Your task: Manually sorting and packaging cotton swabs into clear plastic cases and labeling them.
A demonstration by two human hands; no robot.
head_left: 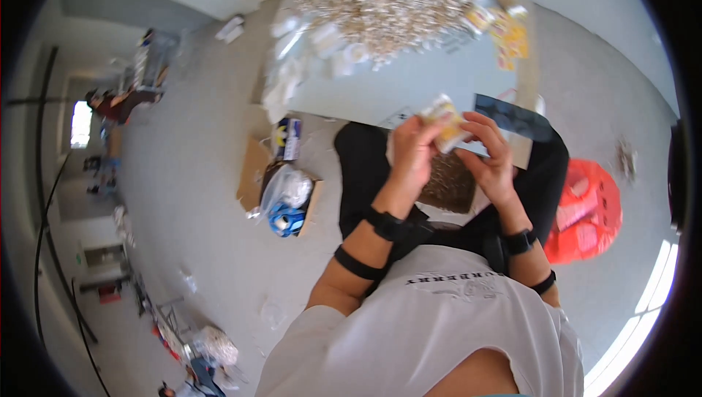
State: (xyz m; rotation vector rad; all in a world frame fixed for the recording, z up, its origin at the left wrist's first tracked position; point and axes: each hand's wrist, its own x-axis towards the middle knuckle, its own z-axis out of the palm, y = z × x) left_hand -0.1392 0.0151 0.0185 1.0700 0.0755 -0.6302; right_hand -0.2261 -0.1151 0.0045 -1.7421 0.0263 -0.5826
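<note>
In front of my lap, both hands are at a small white-and-yellow packet [444, 121], blurred by motion. My left hand [414, 150] grips its left side between thumb and fingers. At its right edge, my right hand [493, 157] has its fingers and thumb curled round the near corner. Below the hands, between my knees, is a box with a mass of thin brown pieces [447, 182]; my forearms partly cover it. The pale work table [344, 97] lies just beyond, with a big heap of small thin sticks [387, 6] on it.
Yellow-and-white packets [508, 35] lie at the table's far right. A dark sheet with round shapes [514, 118] rests by my right knee. On the floor stand an opened cardboard box [313, 203] at left and a red plastic bag [589, 214] at right. Other people are far left.
</note>
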